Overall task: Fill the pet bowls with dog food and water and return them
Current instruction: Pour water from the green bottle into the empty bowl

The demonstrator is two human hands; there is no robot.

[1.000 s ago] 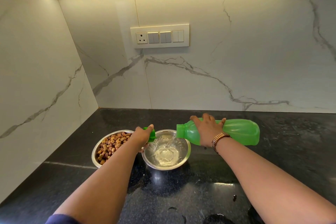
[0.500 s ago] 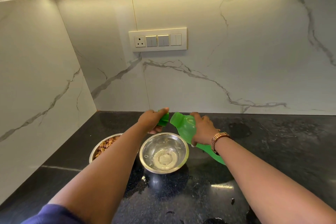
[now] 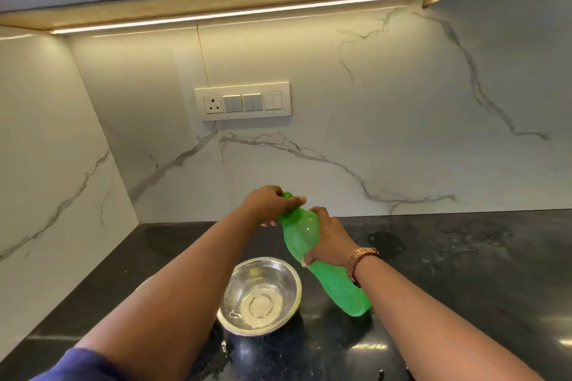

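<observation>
Water bowl: steel bowl (image 3: 259,295) on the dark worktop (image 3: 464,272), near centre, with a shallow pool of clear water in its base.
Food bowl: almost wholly hidden behind the left forearm; only a pale sliver of rim shows left of the water bowl, so its contents cannot be told.
Bottle: green plastic bottle (image 3: 301,237), tilted, neck up and far-left, base down near-right, just right of the water bowl; whether its base rests on the worktop cannot be told.
Right hand: right hand (image 3: 328,240) wraps the bottle's middle, fingers curled round it, thumb on the near side.
Left hand: left hand (image 3: 267,202) sits over the bottle's mouth, fingers closed on the green cap (image 3: 289,196).
Step, as judged: capping the bottle, water pour apparently done; both bowls not yet returned.
Risk 1: a cap seated crooked on the tilted neck could leak, wetting the worktop.
Risk 2: the left forearm hangs close above both bowls; a low elbow could knock a rim and spill water or food.
Risk 3: the worktop looks glossy with wet patches, so a steel bowl may slide when lifted with 1 hand.
Surroundings: marble-look wall behind, switch plate (image 3: 243,101) above, lit strip under the cabinets.
</observation>
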